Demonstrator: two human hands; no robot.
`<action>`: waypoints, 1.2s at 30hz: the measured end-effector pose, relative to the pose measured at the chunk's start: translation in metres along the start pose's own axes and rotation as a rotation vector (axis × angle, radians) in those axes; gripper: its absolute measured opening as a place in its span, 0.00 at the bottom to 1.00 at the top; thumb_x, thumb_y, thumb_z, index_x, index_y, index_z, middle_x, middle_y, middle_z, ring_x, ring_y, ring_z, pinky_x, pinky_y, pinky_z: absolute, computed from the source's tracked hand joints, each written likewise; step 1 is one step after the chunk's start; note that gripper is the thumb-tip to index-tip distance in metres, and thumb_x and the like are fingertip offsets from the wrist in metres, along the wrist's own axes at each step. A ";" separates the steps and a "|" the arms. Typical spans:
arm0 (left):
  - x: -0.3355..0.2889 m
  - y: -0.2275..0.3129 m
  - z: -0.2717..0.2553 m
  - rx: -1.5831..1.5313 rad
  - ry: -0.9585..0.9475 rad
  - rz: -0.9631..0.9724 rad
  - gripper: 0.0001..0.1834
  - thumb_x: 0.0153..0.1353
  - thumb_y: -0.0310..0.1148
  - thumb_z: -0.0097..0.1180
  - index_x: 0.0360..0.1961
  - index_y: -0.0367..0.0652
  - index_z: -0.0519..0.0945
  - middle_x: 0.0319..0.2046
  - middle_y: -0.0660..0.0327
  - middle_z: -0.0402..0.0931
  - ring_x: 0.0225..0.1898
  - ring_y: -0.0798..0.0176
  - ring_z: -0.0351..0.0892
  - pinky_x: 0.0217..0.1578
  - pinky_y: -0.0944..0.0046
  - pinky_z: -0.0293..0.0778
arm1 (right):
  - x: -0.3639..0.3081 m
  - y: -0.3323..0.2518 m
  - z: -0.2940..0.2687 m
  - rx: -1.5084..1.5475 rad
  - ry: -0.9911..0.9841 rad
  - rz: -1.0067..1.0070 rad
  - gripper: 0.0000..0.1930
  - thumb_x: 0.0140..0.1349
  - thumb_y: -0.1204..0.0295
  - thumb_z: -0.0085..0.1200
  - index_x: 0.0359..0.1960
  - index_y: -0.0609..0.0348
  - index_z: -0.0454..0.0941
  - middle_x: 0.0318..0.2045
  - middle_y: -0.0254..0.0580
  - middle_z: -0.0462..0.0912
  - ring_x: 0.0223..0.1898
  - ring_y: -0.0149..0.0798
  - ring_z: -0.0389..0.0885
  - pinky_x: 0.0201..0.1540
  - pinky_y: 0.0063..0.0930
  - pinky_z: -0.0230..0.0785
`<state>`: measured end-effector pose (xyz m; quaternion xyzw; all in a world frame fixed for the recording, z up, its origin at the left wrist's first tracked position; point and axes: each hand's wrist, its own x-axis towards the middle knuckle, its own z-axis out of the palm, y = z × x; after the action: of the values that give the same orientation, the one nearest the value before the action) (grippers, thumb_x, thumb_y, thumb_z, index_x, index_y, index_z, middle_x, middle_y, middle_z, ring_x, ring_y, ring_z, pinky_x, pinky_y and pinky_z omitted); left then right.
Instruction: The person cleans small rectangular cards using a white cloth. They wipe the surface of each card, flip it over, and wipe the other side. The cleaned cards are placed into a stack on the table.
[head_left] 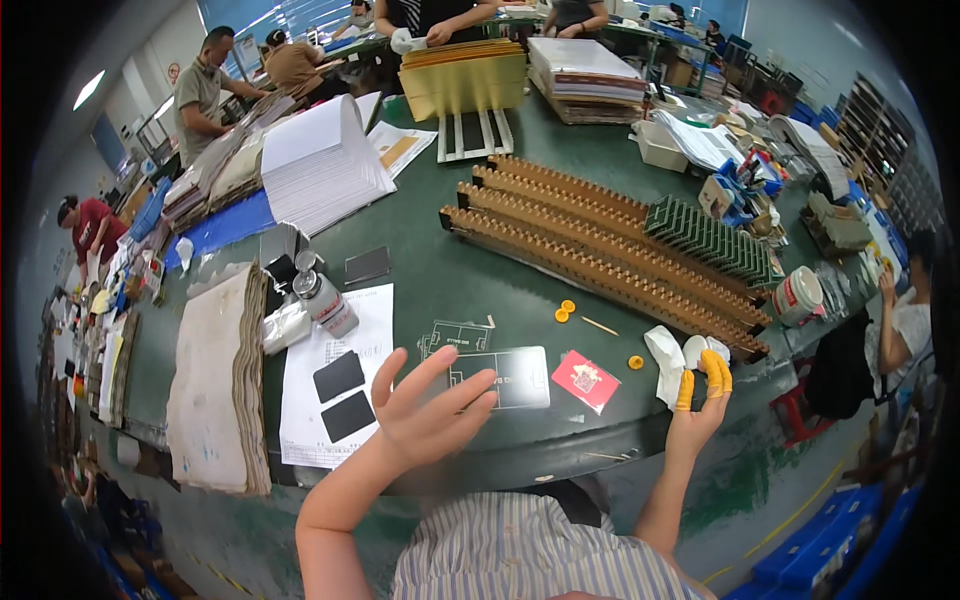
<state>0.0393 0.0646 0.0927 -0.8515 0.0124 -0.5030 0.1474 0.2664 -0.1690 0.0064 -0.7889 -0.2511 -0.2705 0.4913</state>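
My left hand (425,405) is held with fingers spread over a silvery rectangular plate (525,378) with thin white lines and lettering; its fingers cover the plate's left part. A clear lined sheet (458,336) lies just beyond it. At the right, my right hand (700,405) wears yellow finger cots, its thumb apart from the other fingers. The fingertips are close to a small white pad (694,348) beside a crumpled white cloth (664,362); whether they touch it I cannot tell. Between the hands lies a red card in a clear sleeve (586,381).
Loose yellow finger cots (565,311) and a wooden stick (600,325) lie farther in. Long brown slotted racks (600,255) cross the right side. A bottle (325,302), black cards (340,376) and a paper sheet (305,400) lie left, beside stacked boards (215,380). Co-workers stand beyond.
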 end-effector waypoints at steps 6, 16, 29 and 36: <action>-0.015 -0.009 0.013 0.226 0.188 0.099 0.04 0.49 0.47 0.58 0.28 0.70 0.77 0.47 0.87 0.74 0.58 0.63 0.61 0.64 0.45 0.40 | -0.002 -0.002 -0.001 0.039 0.052 -0.022 0.19 0.59 0.79 0.53 0.54 0.59 0.71 0.45 0.38 0.75 0.45 0.34 0.71 0.47 0.28 0.63; -0.014 -0.010 0.015 0.390 0.349 0.164 0.16 0.57 0.49 0.42 0.41 0.67 0.80 0.48 0.79 0.75 0.55 0.69 0.64 0.61 0.55 0.51 | -0.012 0.003 0.007 0.347 0.014 0.116 0.22 0.57 0.85 0.52 0.54 0.60 0.70 0.47 0.38 0.71 0.43 0.31 0.74 0.47 0.25 0.66; -0.023 -0.003 0.001 0.195 0.039 0.399 0.12 0.51 0.37 0.49 0.39 0.59 0.77 0.49 0.77 0.73 0.56 0.78 0.66 0.63 0.55 0.47 | -0.015 -0.022 0.008 0.789 -0.112 0.269 0.15 0.64 0.77 0.49 0.53 0.64 0.70 0.42 0.42 0.78 0.39 0.30 0.77 0.42 0.22 0.69; -0.012 0.030 0.010 0.018 0.025 0.270 0.10 0.48 0.35 0.55 0.35 0.61 0.78 0.49 0.78 0.72 0.59 0.72 0.62 0.62 0.56 0.49 | -0.020 -0.087 0.013 1.175 -0.788 0.438 0.45 0.54 0.77 0.61 0.69 0.51 0.43 0.54 0.49 0.68 0.42 0.29 0.74 0.42 0.20 0.66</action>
<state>0.0454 0.0402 0.0701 -0.8344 0.1242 -0.4893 0.2212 0.1968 -0.1263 0.0435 -0.4664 -0.3490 0.3159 0.7489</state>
